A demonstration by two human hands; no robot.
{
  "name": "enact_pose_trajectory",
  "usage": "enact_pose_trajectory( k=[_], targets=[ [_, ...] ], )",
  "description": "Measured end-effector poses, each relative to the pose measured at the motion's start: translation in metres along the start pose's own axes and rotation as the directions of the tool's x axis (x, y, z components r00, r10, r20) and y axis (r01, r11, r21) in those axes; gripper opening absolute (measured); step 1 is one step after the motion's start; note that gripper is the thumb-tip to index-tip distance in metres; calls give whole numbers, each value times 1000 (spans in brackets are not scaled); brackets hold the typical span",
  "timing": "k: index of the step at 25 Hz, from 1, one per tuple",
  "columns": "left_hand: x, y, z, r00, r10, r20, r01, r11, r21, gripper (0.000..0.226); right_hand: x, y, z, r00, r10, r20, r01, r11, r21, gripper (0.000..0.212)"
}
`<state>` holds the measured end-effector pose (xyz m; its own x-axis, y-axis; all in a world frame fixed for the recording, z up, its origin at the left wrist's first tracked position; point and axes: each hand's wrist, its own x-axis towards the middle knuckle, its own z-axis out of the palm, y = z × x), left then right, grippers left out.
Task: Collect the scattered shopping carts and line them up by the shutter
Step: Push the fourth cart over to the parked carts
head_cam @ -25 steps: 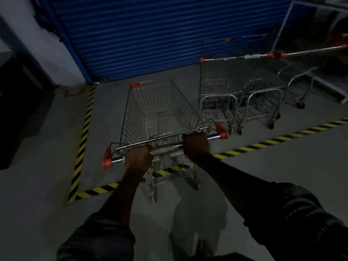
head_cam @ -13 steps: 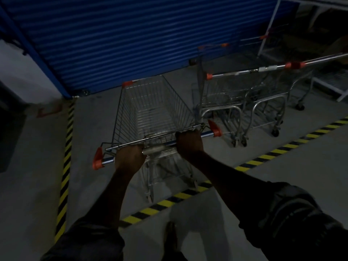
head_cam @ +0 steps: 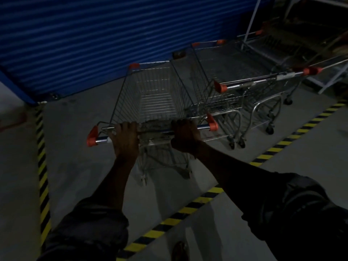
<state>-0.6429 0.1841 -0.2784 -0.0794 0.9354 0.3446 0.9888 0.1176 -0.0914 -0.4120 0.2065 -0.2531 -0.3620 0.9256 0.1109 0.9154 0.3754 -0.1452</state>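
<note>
Gripped the handle bar (head_cam: 156,128) of a wire shopping cart (head_cam: 154,95) with both hands in a dimly lit bay. Wrapped the left hand (head_cam: 125,137) round the bar toward its left orange end cap, fingers curled over the top. Closed the right hand (head_cam: 185,135) round the same bar toward the right cap, knuckles up. Wore dark sleeves bunched above bare forearms, both arms stretched out to the bar.

Held the cart upright on the grey concrete floor (head_cam: 75,147), inside the corner marked by yellow-and-black hazard tape (head_cam: 188,210). Pointed its nose at the blue shutter (head_cam: 113,38), near the shutter's foot but apart from it.

Showed a second cart (head_cam: 226,78) parked just beside it on the right, facing the same way, with orange caps on its handle too. Could not tell in the gloom whether the two baskets touched. Showed a third cart (head_cam: 314,70) on the far side of the second, its handle running almost end to end with the second's toward the right edge.

Caught a white metal frame (head_cam: 251,25) standing behind the parked pair, by the shutter's right end. Caught a pale wall (head_cam: 9,95) at the shutter's left edge, beside the tape stripe running down the left of the floor.
</note>
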Motion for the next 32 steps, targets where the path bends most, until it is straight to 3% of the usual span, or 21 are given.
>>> enact_pose_trajectory(
  k=[2, 4, 6, 8, 11, 16, 20, 25, 32],
  targets=[
    [6, 6, 11, 999, -33, -9, 32, 998, -58, 58, 8, 3, 4, 1000, 14, -18, -13, 1000, 28, 63],
    [5, 9, 20, 999, 36, -15, -38, 985, -169, 80, 7, 12, 8, 998, 2, -57, 1, 999, 42, 74],
    [7, 19, 20, 989, 128, -78, -146, 947, -286, 86, 4, 25, 6, 998, -4, -60, 6, 999, 39, 85],
    [12, 32, 12, 982, 162, -101, -189, 900, -392, 83, 2, 33, -4, 1000, 30, -8, -30, 1000, -5, 89],
    [16, 59, -9, 993, 117, 22, -94, 888, -450, 81, -8, 38, -26, 997, 67, 47, -65, 996, -55, 82],
    [-7, 106, -29, 987, 163, -8, -149, 876, -459, 59, -56, 59, -51, 972, 210, -105, -193, 970, 147, 76],
    [-34, 155, -41, 954, 295, -53, -276, 796, -539, 44, -107, 88, -69, 943, 323, -85, -310, 941, 137, 65],
    [-77, 244, -75, 893, 449, -3, -365, 721, -589, 32, -216, 140, -95, 865, 488, -114, -471, 869, 149, 57],
    [-186, 416, -175, 767, 623, -156, -576, 560, -596, 28, -443, 222, -145, 680, 692, -241, -673, 720, 167, 49]
  ],
)
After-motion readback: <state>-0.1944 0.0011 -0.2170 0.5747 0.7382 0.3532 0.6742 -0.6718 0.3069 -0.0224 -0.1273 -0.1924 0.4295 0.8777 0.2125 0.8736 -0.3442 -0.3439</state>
